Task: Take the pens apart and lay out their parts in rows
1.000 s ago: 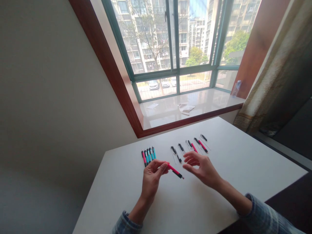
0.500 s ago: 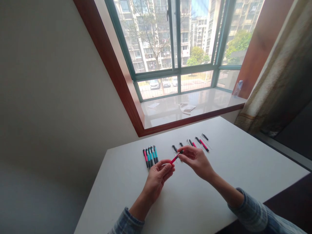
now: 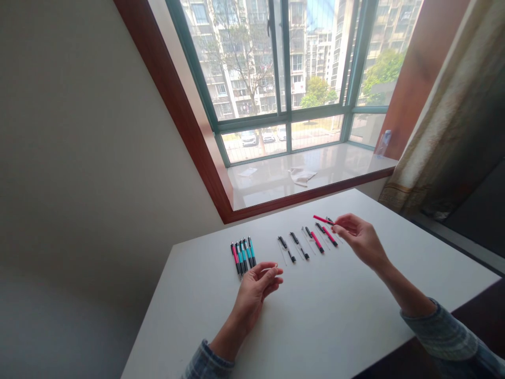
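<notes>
My right hand (image 3: 361,237) is raised over the far right of the white table (image 3: 315,326) and pinches the end of a pink pen part (image 3: 322,219), which points left above the row of parts. Under it lie several pen parts in a row: black pieces (image 3: 287,249), (image 3: 299,245) and pink-and-black barrels (image 3: 316,241), (image 3: 328,235). My left hand (image 3: 258,288) hovers near the table's middle with thumb and fingertips pinched together; what they hold is too small to see. Just left of it lies a tight group of pink and blue pens (image 3: 243,252).
A window sill (image 3: 347,160) runs behind the table with a crumpled white cloth (image 3: 302,175) and a small plastic bottle (image 3: 382,143) on it. A curtain (image 3: 445,121) hangs at the right. A bare wall is at the left.
The pink pen was in my left hand, then both hands held it. Now my right hand has carried the pink part away to the far right, and my left hand stays pinched.
</notes>
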A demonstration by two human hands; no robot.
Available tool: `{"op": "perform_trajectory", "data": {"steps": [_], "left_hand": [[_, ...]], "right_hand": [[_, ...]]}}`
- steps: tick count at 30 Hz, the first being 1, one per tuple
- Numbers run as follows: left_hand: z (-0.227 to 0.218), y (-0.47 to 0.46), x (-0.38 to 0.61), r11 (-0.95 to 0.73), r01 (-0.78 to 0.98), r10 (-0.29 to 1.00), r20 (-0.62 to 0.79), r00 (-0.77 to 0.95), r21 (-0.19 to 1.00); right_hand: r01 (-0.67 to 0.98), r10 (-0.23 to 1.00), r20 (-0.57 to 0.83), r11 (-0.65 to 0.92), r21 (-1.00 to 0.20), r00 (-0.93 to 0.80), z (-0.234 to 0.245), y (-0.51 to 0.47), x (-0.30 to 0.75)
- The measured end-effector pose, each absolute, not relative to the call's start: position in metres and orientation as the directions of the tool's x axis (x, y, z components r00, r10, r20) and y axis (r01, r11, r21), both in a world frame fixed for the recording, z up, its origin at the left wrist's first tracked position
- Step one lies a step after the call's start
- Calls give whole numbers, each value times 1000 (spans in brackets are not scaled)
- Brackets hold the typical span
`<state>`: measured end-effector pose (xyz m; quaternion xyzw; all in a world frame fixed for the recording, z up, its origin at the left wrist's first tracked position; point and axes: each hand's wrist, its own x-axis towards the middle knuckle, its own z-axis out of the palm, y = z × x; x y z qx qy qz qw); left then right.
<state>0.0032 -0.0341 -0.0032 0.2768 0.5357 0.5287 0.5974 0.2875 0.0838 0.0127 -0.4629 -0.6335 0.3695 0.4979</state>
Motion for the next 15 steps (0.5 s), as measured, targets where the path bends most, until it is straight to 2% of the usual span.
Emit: {"op": "perform_trajectory", "data": {"steps": [3, 7, 10, 15], "left_hand": [[1, -35, 6, 277, -264, 937, -321, -137, 924], [6, -36, 8, 264, -199, 945, -295, -141, 944], [6, -36, 10, 250, -175, 951, -275, -140, 952], [4, -35, 12, 219, -151, 957, -243, -161, 964]], "right_hand": [[511, 931, 352, 255, -821, 101, -8, 113, 335], [775, 928, 349, 125, -620, 129, -44, 133, 373], [853, 949, 311, 118, -509, 54, -63, 136, 376], [870, 938, 344, 206, -448, -45, -70, 136, 368]]}}
